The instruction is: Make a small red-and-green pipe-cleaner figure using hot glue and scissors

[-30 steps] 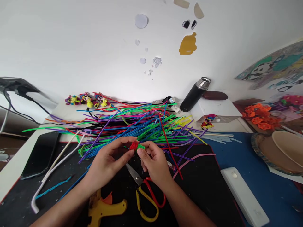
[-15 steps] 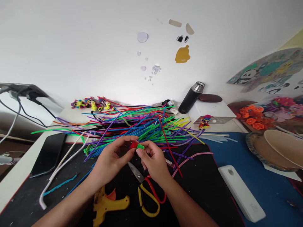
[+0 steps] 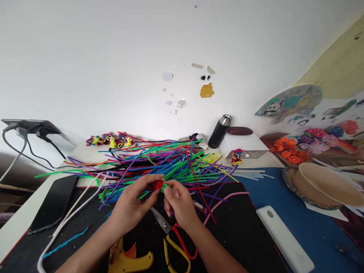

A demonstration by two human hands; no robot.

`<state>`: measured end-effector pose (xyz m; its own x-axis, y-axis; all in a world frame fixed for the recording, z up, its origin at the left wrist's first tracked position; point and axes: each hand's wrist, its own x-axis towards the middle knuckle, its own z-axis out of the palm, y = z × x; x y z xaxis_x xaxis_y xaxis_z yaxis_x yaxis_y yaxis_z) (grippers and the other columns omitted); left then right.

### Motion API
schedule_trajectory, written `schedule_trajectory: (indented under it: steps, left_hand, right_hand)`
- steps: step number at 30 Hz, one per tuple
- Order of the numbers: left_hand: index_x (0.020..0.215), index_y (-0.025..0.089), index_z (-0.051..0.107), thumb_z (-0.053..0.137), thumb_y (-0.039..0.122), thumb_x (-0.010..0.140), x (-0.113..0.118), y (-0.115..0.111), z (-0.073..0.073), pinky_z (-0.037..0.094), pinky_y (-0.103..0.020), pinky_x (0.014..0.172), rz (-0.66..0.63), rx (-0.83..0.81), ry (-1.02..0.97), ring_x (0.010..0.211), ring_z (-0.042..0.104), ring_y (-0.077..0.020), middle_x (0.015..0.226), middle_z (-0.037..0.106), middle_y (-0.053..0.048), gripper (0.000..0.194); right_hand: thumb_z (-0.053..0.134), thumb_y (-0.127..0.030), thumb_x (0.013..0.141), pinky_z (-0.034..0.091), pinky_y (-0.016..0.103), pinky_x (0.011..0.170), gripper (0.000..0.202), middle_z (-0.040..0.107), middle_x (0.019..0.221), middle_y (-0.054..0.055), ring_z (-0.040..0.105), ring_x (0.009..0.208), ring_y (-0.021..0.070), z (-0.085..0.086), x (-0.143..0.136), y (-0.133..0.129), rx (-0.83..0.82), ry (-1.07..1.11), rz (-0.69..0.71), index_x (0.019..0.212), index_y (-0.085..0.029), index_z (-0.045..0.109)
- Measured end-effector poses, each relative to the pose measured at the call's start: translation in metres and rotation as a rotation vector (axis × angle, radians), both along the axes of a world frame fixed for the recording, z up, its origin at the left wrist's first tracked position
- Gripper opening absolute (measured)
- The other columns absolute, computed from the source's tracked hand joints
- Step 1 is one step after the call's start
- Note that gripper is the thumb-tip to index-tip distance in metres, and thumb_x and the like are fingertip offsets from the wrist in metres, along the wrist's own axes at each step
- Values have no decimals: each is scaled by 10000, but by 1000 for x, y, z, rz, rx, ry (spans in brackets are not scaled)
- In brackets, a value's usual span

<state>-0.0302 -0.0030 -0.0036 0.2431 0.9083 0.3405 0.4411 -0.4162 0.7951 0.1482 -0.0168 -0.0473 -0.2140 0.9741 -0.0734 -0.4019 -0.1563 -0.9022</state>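
Note:
Over the black mat, my left hand (image 3: 135,201) pinches the red part of a small fuzzy red-and-green pipe cleaner piece (image 3: 159,185). On its green end, the fingers of my right hand (image 3: 181,203) are closed, partly covering it. Scissors (image 3: 165,226) with one yellow and one red handle lie beneath my hands, blades slightly tucked under them. To their left is a yellow glue gun (image 3: 131,261), cut off by the lower edge. Just beyond my fingers spreads a big heap of loose pipe cleaners (image 3: 159,165) in many colours.
A black phone (image 3: 54,203) and white pipe cleaners (image 3: 72,210) lie at left. Several small figures (image 3: 112,140) stand by the wall; another figure (image 3: 236,156) is by a white box (image 3: 247,142). A black flask (image 3: 219,132), white power bank (image 3: 284,239) and bowl (image 3: 327,182) are rightward.
The view has tilted upward, so the table things sit lower in the picture. Both hands keep hold of the red-and-green piece, which has turned slightly, with its green end angled more downward.

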Motion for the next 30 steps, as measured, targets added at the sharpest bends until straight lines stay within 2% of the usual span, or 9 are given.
schedule_trajectory:
  steps: [3,8,14,19,23,26,30]
  left_hand:
    - [1271,265,796,693,320,986,-5,4,0,680,-369,968,-47,-14,17,1036,846,-250,1207,870,-82,309]
    - [1271,271,804,716,374,999,-6,5,0,644,-436,1072,-47,-104,1,1148,819,-293,1257,858,-102,303]
    - [1292,257,783,751,444,1002,1,3,2,675,-409,1003,-29,-223,-152,1206,790,-305,1376,790,-129,347]
    - [1260,245,796,792,491,978,3,3,7,679,-382,964,-38,-305,-241,1127,808,-291,1354,793,-131,374]
    - [1231,217,812,804,581,949,2,4,12,681,-418,982,-45,-385,-314,1168,802,-336,1319,821,-154,460]
    - [1243,216,815,800,636,929,3,3,15,676,-453,1006,-34,-434,-321,1218,784,-369,1338,821,-160,524]
    - [1241,227,812,821,645,905,6,2,16,658,-465,1034,-37,-426,-271,1216,780,-365,1311,830,-149,536]
  right_hand:
    - [770,-802,874,304,210,390,634,483,518,-120,372,371,79,-1,2,2,-4,-1,4,1046,-206,638]
    - [835,-711,857,303,206,401,559,465,533,-133,392,377,76,2,4,2,-10,-18,-21,1038,-219,639]
    - [847,-691,838,285,221,388,538,511,616,-111,394,377,65,3,3,0,3,-49,-73,1002,-222,641]
    - [859,-658,850,272,230,419,509,508,596,-109,385,411,74,4,3,-2,27,-92,-132,980,-225,626]
    - [882,-593,840,319,246,491,460,504,595,-101,428,496,102,8,5,-3,61,-204,-193,963,-217,649]
    - [900,-539,821,361,261,553,423,524,622,-91,463,562,119,11,5,-4,97,-297,-220,961,-211,671]
    - [898,-506,820,362,276,580,391,487,610,-104,444,566,124,12,5,-6,162,-369,-218,964,-219,674]
